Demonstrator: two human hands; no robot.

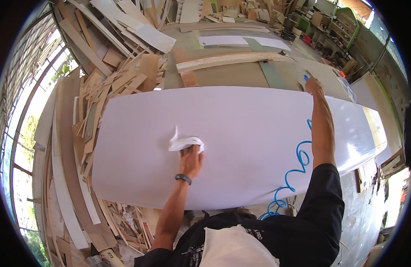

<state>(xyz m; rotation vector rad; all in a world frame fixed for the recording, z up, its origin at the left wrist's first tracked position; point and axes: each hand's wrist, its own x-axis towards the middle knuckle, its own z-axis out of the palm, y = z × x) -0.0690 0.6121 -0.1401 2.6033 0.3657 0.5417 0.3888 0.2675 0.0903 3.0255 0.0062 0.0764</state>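
The left hand (pixel 190 161) presses flat on a crumpled white rag (pixel 184 143), fingers curled over it and pinning it to the white panel (pixel 250 133) a little left of the panel's middle. A dark band sits on that wrist. The right hand (pixel 314 85) is stretched out to the far edge at about 1 o'clock, wrapped round a small blue tool (pixel 306 78); the fingers look clenched on it, though how firmly cannot be told. A blue coiled hose (pixel 294 171) trails from that side down over the panel toward the near edge at 5 o'clock.

Risks, as a judgement: the hose lies across the clean face and could drag grit over it or snag on the near edge if the right arm swings. With the right arm fully extended, the body leans over the panel, and weight on the rag hand could flex or shift the sheet. The rag's loose tail at 11 o'clock of the hand could flick up.

Room: the panel's face is broad and bare from 9 to 3 o'clock, so the rag has free travel both ways. Its left end stops just beside a heap of wood offcuts (pixel 112 89); beyond the far edge at 12 o'clock lie boards (pixel 232 60) on a bench, close behind.
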